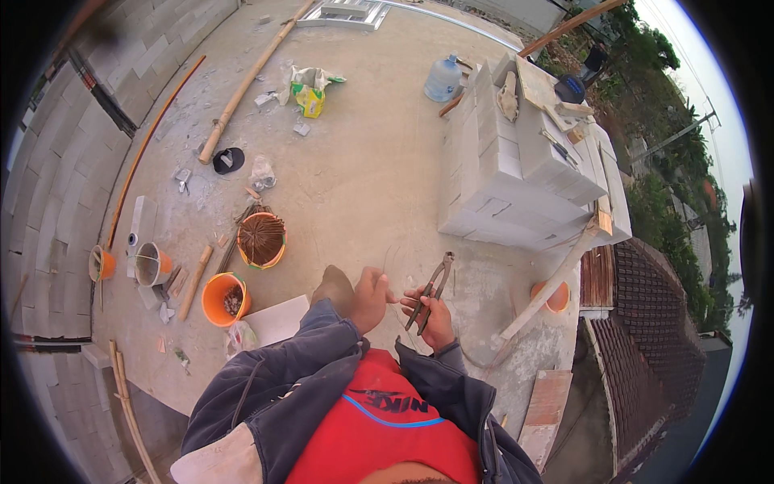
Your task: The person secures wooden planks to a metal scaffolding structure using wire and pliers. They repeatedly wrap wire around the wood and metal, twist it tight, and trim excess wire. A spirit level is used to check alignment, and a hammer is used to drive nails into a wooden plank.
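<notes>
1. Steel pincers (443,272) sit in the right hand (435,319), head pointing up and away — a hold that seems to leave the handles, slightly parted, free to squeeze.
2. Just left of that grip, the left hand (372,298) has its fingers drawn together; whether they pinch a thin wire, I cannot tell.
3. Right of the grip, a pale plank (532,304) slants up toward the block stack (492,181), apparently propped there.
4. Farther left of the grip, a white slab (278,318) lies flat near an orange bucket (214,300); beyond these, a rod-filled bucket (281,253) keeps brown rods (262,234) on end, probably so they stay bundled.
5. Well beyond the grip, a blue water jug (443,79) stands beside the stack — perhaps tucked there out of the way.
</notes>
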Available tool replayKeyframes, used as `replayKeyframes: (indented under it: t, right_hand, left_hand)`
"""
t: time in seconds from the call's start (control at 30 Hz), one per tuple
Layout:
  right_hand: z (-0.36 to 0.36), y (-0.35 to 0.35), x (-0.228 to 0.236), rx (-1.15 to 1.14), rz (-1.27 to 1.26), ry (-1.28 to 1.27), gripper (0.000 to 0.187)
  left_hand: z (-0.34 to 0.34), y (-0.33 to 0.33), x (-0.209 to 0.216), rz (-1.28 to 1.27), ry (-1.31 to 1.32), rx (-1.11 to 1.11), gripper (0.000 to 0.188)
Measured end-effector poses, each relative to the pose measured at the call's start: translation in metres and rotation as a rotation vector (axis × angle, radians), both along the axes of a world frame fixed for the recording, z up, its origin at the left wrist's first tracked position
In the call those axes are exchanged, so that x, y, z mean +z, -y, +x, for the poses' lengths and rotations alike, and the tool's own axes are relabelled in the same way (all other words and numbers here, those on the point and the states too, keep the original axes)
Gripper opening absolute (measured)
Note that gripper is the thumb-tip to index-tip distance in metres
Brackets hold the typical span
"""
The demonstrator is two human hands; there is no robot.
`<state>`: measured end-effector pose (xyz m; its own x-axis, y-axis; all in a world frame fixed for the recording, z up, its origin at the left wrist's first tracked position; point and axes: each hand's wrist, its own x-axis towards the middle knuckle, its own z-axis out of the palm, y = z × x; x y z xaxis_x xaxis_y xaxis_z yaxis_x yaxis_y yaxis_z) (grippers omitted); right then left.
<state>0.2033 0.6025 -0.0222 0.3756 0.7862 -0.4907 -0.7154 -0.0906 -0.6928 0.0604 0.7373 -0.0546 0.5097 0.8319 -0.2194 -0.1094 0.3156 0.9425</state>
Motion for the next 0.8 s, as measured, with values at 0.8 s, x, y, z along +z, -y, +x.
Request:
replayKeyframes:
  t: [0.8]
  right_hand:
    - [0.276,-0.449,0.057,-0.570,-0.064,0.350,0.032]
  left_hand:
    - [0.331,-0.565,0.096,0.530,-0.065,-0.508,0.018]
